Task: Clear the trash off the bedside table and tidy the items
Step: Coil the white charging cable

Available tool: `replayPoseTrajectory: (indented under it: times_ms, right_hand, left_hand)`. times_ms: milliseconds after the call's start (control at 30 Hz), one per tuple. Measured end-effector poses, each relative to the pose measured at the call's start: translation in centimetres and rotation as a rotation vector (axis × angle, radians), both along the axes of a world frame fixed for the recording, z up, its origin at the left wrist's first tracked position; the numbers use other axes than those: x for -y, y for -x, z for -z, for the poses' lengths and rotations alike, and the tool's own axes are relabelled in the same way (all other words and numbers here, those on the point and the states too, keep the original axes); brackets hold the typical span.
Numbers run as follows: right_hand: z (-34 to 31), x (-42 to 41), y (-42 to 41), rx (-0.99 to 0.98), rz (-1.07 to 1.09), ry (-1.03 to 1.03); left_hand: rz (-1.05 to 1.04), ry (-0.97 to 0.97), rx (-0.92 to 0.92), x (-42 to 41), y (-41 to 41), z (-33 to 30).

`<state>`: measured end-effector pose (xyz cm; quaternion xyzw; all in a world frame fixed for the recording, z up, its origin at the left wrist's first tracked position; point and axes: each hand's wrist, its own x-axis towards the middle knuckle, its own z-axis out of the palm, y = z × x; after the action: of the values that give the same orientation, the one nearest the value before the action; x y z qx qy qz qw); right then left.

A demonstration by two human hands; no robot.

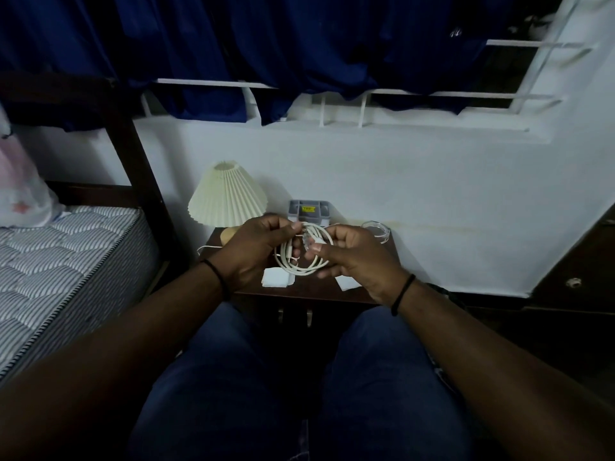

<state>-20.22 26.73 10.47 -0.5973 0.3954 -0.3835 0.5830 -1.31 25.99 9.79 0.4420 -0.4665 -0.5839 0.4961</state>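
Left hand (256, 251): pinches the coiled white cable (301, 252) at its top.
Right hand (352, 257): grips the coil's other side.
Cable: held between both, above the bench (332, 291).

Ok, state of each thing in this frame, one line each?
Cable: coiled, held above the table.
Left hand: grips the coil.
Right hand: pinches the cable's end.
Lamp: upright, unlit.
Papers: flat on the table.
Organizer: upright by the wall.
Curtain: drawn.
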Motion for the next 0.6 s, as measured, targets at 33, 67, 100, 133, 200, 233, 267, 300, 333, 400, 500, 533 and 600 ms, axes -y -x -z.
replayPoseTrajectory:
  times_ms: [33,67,100,133,200,233,267,300,333,400,500,533,600]
  right_hand:
    - [0.0,0.0,0.0,-0.001,0.01,-0.001]
    - [0.1,0.0,0.0,-0.004,0.023,-0.002]
    - [0.1,0.1,0.0,-0.008,0.036,-0.004]
    - [0.1,0.1,0.0,-0.012,0.049,-0.009]
    - [0.1,0.1,0.1,-0.02,0.064,-0.019]
    - [0.2,0.1,0.1,-0.022,0.069,-0.023]
    - [0.3,0.1,0.1,-0.024,0.074,-0.028]
    - [0.3,0.1,0.1,-0.028,0.08,-0.034]
    - [0.4,0.1,0.1,-0.032,0.085,-0.04]
    - [0.5,0.2,0.2,-0.037,0.097,-0.041]
    - [0.8,0.3,0.4,-0.019,0.115,-0.033]
    - [0.8,0.4,0.4,-0.011,0.122,-0.034]
    - [1.0,0.6,0.4,-0.001,0.142,-0.042]
  left_hand:
    - [0.005,0.003,0.049,0.1,-0.1,0.1]
    - [0.007,0.005,0.103,0.1,-0.2,0.2]
    - [0.004,0.003,0.15,0.1,-0.3,0.3]
    - [0.001,-0.001,0.181,0.2,-0.4,0.4]
    - [-0.002,-0.02,0.196,0.1,-0.4,0.6]
    - [-0.001,-0.033,0.193,0.1,-0.3,0.6]
    - [0.0,-0.044,0.184,0.0,-0.2,0.6]
    - [-0.001,-0.054,0.169,0.0,-0.1,0.7]
    - [-0.003,-0.064,0.147,0.0,-0.1,0.7]
    - [-0.011,-0.088,0.095,0.0,-0.1,0.6]
    - [0.002,-0.141,0.03,0.3,-0.6,0.5]
    - [0.018,-0.165,0.043,0.3,-0.8,0.4]
    - [0.064,-0.222,0.137,0.4,-1.3,0.3]
